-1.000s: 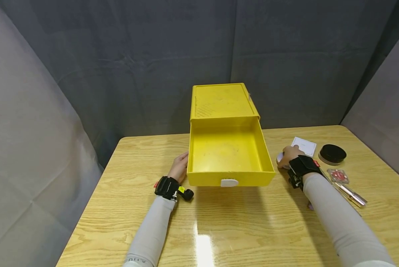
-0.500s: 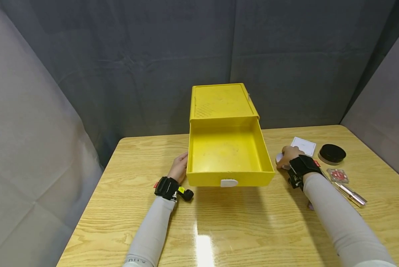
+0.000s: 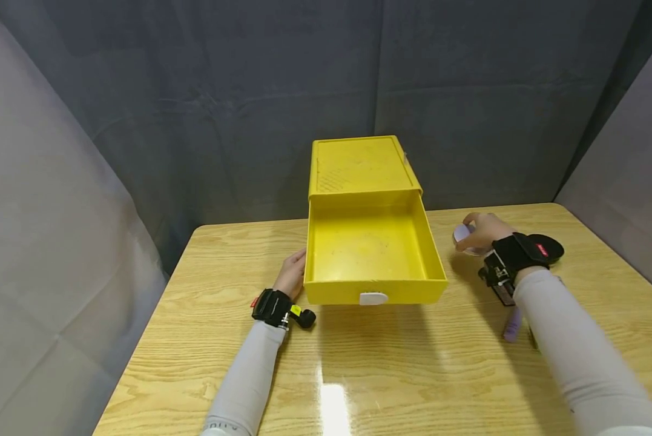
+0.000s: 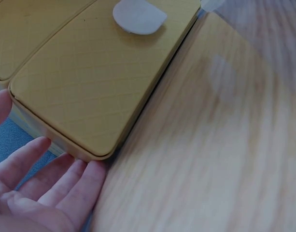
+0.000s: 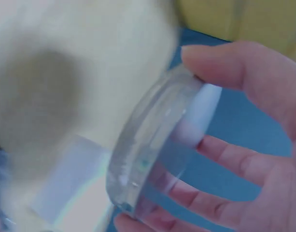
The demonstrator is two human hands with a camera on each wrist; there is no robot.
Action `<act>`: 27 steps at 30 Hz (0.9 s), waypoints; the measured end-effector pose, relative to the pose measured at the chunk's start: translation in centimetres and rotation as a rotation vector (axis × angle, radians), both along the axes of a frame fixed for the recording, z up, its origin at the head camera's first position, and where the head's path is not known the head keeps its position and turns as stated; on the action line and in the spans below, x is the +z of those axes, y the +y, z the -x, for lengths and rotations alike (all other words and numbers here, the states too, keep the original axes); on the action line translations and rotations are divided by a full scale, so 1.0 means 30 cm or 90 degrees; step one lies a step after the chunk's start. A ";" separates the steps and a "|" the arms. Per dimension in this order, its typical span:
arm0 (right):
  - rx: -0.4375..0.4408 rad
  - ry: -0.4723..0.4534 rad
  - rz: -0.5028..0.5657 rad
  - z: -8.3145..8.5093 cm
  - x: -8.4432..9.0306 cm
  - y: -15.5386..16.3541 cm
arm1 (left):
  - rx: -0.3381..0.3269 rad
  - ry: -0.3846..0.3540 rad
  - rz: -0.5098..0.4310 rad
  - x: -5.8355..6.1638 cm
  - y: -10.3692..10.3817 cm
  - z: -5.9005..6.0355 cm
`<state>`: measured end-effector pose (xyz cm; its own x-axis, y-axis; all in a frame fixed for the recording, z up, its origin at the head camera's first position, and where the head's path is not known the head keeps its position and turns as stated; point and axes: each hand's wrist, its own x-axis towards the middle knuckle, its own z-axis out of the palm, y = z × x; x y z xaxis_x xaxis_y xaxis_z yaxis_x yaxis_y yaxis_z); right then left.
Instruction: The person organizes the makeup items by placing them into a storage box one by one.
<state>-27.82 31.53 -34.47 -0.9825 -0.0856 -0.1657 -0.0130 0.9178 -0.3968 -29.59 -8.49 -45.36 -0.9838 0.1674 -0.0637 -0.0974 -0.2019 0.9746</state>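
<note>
A yellow drawer box [image 3: 361, 166] stands mid-table with a drawer [image 3: 372, 242] pulled out toward me. My left hand [image 3: 291, 275] is at its left side. In the left wrist view the extended fingers [image 4: 85, 186] touch the edge beside a waffle-patterned front panel [image 4: 85, 87] with a white handle [image 4: 139, 17]. Right of the box, my right hand [image 3: 485, 231] grips a round, flat case [image 3: 461, 232] with a clear rim. The right wrist view shows this case [image 5: 143, 140] tilted on edge between thumb and fingers, above the table.
A black-lidded jar [image 3: 550, 247] is partly behind the right wrist. A lilac tube [image 3: 513, 325] and a dark rectangular item [image 3: 502, 295] lie by the right forearm, which covers other small items. The right wrist view shows a blurred white card [image 5: 80, 183] on the table.
My right hand has lifted the round case and shifted slightly away from me and to the right; its forearm now covers several small items. The left hand and drawer have stayed put.
</note>
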 end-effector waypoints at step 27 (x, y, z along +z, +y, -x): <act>0.113 0.017 -0.101 -0.054 0.549 -0.237 | 0.011 -0.011 0.006 0.008 -0.004 -0.003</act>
